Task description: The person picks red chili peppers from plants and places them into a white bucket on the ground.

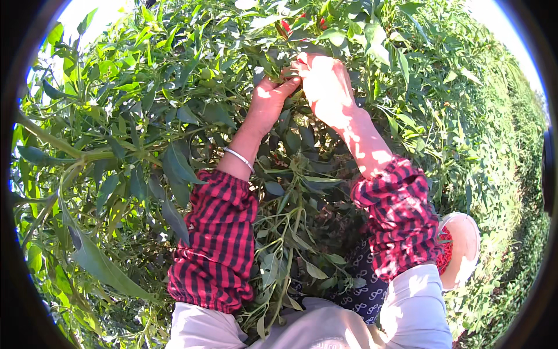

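Observation:
Both hands meet among the leaves of a chili pepper plant (301,139) in front of me. My left hand (271,99) has its thumb drawn in toward its fingers, and a bit of red shows just beneath the thumb. Close against it, my right hand (327,85) is bent over with its fingertips pointing at the left thumb. Leaves and bright glare hide what lies between the fingertips. Slightly beyond the hands hangs a red chili pepper (285,26), with another red chili (323,23) to its right.
A pale bucket (464,253) holding red chilies (444,251) stands by my right forearm. A thick branch (52,139) reaches in from the left. A leafy stem (290,248) rises between my forearms. Dense plants continue to the right.

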The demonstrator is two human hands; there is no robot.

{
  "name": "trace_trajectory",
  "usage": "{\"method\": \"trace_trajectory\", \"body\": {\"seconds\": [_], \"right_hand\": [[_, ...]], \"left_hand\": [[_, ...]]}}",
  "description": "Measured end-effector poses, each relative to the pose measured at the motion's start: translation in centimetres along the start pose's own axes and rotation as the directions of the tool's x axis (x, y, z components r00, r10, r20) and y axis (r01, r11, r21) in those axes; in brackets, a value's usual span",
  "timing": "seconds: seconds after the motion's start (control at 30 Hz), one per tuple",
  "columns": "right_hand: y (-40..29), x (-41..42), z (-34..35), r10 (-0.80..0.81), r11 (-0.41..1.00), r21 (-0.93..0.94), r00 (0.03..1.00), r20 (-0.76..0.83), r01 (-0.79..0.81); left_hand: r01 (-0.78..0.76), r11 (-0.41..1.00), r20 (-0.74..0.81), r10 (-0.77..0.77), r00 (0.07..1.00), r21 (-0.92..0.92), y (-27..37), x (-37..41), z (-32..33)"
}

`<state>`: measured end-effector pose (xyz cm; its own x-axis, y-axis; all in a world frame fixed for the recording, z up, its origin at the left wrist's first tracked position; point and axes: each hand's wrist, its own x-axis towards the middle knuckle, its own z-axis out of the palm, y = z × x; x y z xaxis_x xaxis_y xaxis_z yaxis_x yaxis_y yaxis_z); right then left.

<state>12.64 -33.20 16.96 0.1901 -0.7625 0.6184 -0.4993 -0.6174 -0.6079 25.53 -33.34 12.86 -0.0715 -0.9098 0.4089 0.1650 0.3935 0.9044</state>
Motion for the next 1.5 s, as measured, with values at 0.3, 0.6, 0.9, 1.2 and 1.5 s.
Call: {"method": "trace_trajectory", "body": {"seconds": [0.3, 0.6, 0.9, 1.2, 1.5], "right_hand": [[7.9, 0.4, -2.4, 0.078, -0.009, 0.989, 0.986, 0.148, -0.148], [1.2, -2.2, -5.0, 0.297, 0.775, 0.603, 0.952, -0.080, -0.191], [2.5, 0.4, -1.7, 0.591, 0.667, 0.485, 0.798, 0.119, -0.566], [1.6, -1.2, -2.2, 0.533, 0.292, 0.829, 0.800, 0.273, -0.477], [0.8, -1.7, -1.7, 0.260, 0.874, 0.456, 0.954, -0.150, -0.167]], "left_hand": [[0.019, 0.989, 0.107, -0.003, 0.994, -0.149, -0.6, 0.8, 0.3], [-0.004, 0.978, 0.029, 0.010, 1.000, -0.209, -0.3, 0.6, -1.6], [0.045, 0.981, 0.076, -0.031, 0.997, -0.188, -0.5, 0.7, -1.6], [0.111, 0.964, 0.012, -0.112, 0.994, -0.241, 0.1, 0.9, -2.0], [0.162, 0.953, -0.006, -0.169, 0.986, -0.255, 0.9, 0.0, -0.3]]}}
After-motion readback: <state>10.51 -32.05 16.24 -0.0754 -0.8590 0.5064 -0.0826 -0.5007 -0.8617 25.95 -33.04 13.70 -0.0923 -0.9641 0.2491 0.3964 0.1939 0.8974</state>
